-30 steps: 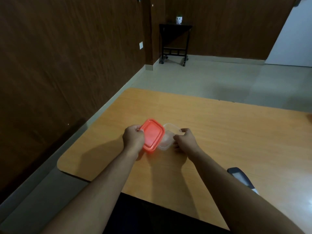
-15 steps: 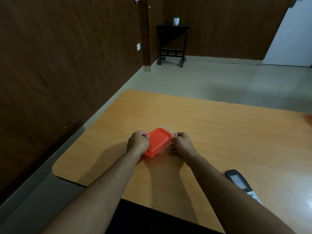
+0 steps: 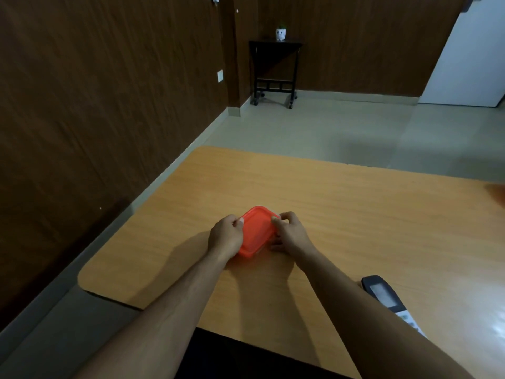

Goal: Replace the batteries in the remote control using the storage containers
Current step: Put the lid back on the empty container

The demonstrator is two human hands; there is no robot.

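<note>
A remote control (image 3: 388, 299) is lying near the table's (image 3: 355, 214) front edge, partly hidden behind the right forearm. Farther in, the left hand (image 3: 225, 237) and the right hand (image 3: 291, 233) are flanking a small storage container whose orange lid (image 3: 257, 232) is sitting on top of it; both hands are curling their fingers against the lid's edges, thumbs pressing on its rim. The container body is hiding beneath the lid and hands. Beyond the table, a small black side table (image 3: 274, 69) is carrying a white pot (image 3: 281, 32) against the wood-panelled wall.
</note>
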